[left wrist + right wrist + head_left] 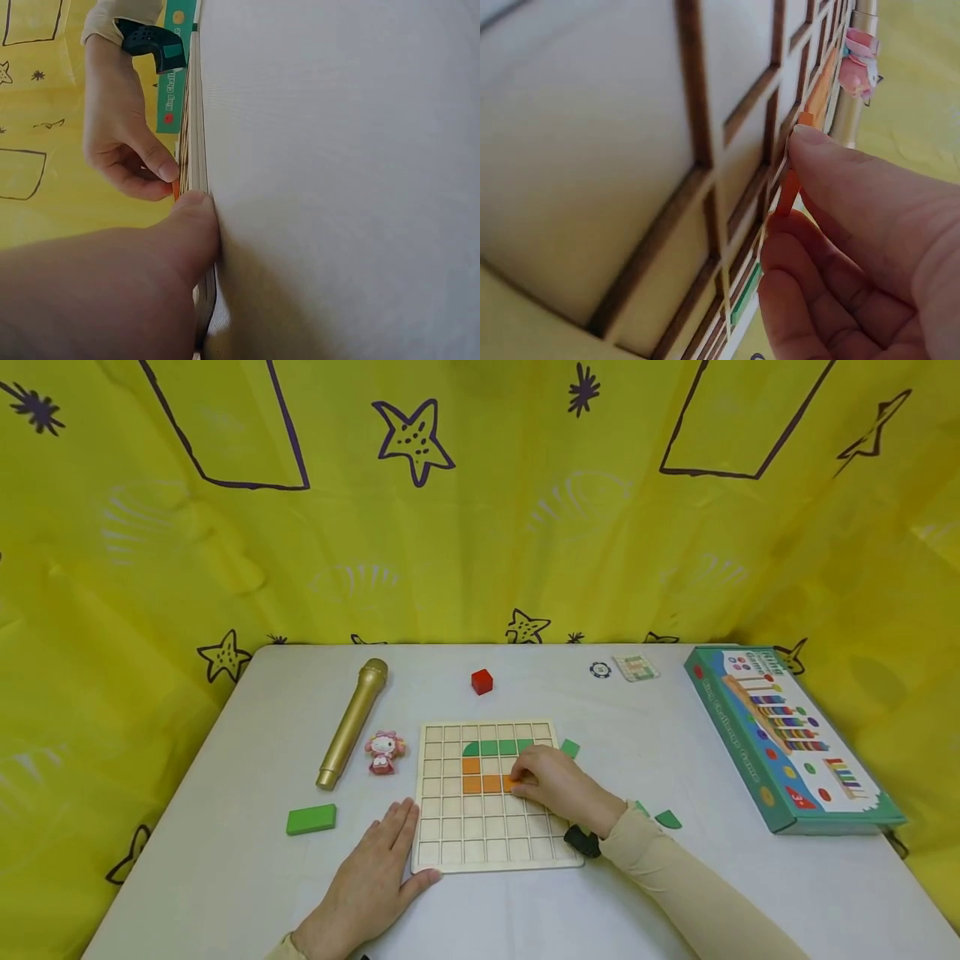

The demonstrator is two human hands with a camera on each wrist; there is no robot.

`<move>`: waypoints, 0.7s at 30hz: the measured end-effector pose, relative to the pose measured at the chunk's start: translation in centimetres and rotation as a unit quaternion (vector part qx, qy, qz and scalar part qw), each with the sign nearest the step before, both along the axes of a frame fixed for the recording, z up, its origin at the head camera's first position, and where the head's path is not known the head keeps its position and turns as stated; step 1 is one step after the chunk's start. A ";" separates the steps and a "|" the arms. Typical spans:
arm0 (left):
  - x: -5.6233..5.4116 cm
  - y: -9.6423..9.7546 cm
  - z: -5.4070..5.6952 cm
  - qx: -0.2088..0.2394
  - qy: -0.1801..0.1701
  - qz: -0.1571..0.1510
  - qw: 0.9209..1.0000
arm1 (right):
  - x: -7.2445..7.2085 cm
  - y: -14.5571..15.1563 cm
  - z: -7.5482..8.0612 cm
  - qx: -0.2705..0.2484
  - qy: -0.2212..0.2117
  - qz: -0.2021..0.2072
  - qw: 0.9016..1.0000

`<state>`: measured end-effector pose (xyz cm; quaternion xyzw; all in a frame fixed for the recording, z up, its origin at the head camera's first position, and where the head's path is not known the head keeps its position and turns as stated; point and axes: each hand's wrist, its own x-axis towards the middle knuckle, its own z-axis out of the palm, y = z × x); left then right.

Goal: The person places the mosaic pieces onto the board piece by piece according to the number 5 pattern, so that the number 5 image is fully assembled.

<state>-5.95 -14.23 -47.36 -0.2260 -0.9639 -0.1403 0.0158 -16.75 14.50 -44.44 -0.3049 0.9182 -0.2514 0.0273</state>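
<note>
A wooden grid board (442, 831) lies on the white table, with a row of green tiles (498, 747) and several orange tiles (471, 784) set in its squares. My right hand (558, 785) is over the board and pinches an orange tile (789, 191) between thumb and fingertips, at the end of the orange row. Along the board's left edge rests my left hand (375, 872), its fingers straight and its thumb at the front left corner. The left wrist view shows that thumb (191, 225) against the board's edge.
Loose green tiles (667, 819) lie right of the board. Left of it are a gold microphone (352, 727), a pink figurine (384, 752) and a green block (311, 819). Behind are a red cube (482, 682), a chip (600, 670) and a pattern card (636, 667); a game box (795, 743) sits right.
</note>
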 end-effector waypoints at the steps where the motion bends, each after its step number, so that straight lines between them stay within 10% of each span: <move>1: 0.0 0.0 0.0 0.001 0.002 0.000 1.000 | 0.1 0.0 0.0 0.005 0.007 0.002 1.000; 13: 0.0 0.0 -0.1 0.008 -0.001 0.001 1.000 | -0.2 4.5 1.4 0.023 0.062 -0.006 0.998; 21: 0.0 0.0 0.2 0.004 -0.008 0.003 1.000 | 0.0 8.7 1.3 0.058 0.013 -0.038 0.998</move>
